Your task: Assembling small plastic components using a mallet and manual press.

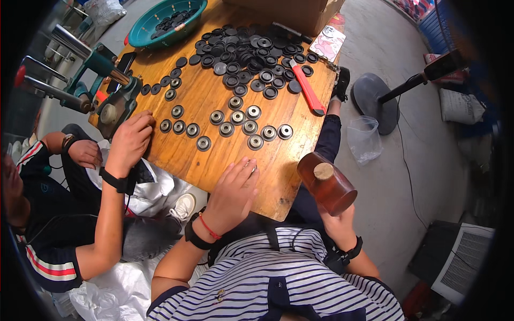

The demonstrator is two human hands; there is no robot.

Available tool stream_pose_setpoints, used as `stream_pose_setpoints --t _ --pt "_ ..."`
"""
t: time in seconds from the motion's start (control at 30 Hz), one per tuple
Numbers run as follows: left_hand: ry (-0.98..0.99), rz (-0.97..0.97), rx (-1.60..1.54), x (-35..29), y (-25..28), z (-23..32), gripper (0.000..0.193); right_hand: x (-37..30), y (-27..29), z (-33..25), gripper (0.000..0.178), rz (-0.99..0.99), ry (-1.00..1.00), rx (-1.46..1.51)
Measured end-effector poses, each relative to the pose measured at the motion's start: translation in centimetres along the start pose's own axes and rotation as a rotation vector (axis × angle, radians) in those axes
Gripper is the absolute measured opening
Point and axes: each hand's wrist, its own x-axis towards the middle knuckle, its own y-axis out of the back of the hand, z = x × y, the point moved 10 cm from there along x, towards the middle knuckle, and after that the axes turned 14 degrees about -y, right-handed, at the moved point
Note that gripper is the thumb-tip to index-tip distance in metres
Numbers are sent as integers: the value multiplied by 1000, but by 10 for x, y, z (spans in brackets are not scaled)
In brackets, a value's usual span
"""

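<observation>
Mallet (334, 188) (reddish-brown) in right fingers (325, 215)

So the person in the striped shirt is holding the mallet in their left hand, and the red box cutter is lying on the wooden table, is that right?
Not quite: the mallet is in the right hand, not the left hand, as the head view shows. The red box cutter is indeed lying on the wooden table.
</observation>
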Motion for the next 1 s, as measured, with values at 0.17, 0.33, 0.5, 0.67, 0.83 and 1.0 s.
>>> stream_pose_setpoints --t 0.17,0.33,0.5,0.67,0.83,1.0 --pt "-221 69 -179 -11 -29 39 44 -1 -14 -2 22 -230 -75 -120" --pt "-35 537 -130 -40 -3 9 75 -2 -30 -38 20 -339 -175 -317" --pt "-15 602 -70 -56 -10 6 78 -6 -59 -46 20 -464 -4 -795" --pt "-64 697 -56 -68 -13 4 77 -18 5 -88 46 -53 36 -627" --pt "-121 799 -128 -67 -9 5 79 -36 -2 -59 39 -76 -69 -752" --pt "-68 843 -210 -76 -6 -8 62 -14 -74 -31 31 -601 -377 -556"
